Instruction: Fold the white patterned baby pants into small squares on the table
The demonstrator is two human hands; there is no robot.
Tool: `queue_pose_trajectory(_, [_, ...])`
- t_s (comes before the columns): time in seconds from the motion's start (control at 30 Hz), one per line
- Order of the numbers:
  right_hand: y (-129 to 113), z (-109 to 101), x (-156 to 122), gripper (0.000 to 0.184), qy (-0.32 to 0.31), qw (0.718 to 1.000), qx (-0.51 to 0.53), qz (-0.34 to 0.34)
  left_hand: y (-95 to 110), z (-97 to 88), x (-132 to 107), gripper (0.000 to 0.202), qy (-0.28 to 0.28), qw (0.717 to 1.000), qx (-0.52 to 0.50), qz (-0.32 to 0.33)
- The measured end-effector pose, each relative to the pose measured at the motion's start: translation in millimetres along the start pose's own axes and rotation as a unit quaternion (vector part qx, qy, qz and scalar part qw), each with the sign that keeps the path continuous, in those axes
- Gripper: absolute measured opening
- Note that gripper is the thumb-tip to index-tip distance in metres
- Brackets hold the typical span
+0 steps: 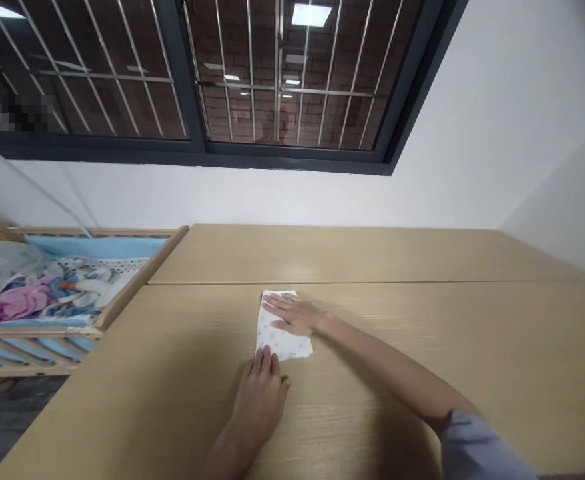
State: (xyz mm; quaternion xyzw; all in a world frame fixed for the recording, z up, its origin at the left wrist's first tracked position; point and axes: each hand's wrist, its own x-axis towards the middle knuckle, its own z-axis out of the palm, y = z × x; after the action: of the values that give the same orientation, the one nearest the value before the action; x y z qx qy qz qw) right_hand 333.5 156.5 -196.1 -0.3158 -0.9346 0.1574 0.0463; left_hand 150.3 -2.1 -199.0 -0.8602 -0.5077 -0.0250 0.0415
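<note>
White folded cloth (pixel 278 341), your right hand (pixel 295 315) flat on top, fingers (pixel 274 304) spread. Left hand (pixel 260 397) has straight fingers touching its near edge.

Barred window (pixel 182 73) above white wall (pixel 472 133), wooden crib (pixel 122 293) left.

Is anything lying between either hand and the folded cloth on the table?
Nothing visible. The right hand lies flat on the folded cloth, and the left hand touches its near edge with its fingertips.
</note>
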Motion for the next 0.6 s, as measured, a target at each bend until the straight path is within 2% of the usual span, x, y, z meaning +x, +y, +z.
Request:
queue_pose_trajectory(0.1, [12.5,-5.0,5.7,0.062,0.019,1.0,-0.014,-0.005,-2.4,-1.0,0.5,0.045,-0.012,1.0,-0.002,0.01])
queue_pose_trajectory(0.2, [5.6,-6.2,2.1,0.063,0.042,0.998,-0.034,-0.006,-8.5,-4.9,2.0,0.042,-0.012,0.999,-0.037,0.017])
queue_pose_trajectory(0.3, [-17.6,-11.4,-12.8,0.064,0.076,0.996,-0.051,-0.007,-19.6,-10.2,4.1,0.035,-0.014,0.994,-0.097,0.04])
queue_pose_trajectory(0.4, [-47.3,-21.1,-36.7,0.057,0.097,0.993,-0.065,0.002,-31.7,-14.9,5.9,0.032,-0.024,0.986,-0.156,0.053])
queue_pose_trajectory(0.5, [-71.7,-26.3,-62.8,0.046,0.085,0.993,-0.075,0.013,-41.4,-16.3,6.9,0.031,-0.021,0.981,-0.187,0.042])
queue_pose_trajectory(0.6, [-82.7,-19.1,-84.3,0.037,0.074,0.993,-0.085,0.026,-49.7,-12.2,7.7,0.032,-0.019,0.979,-0.2,0.042])
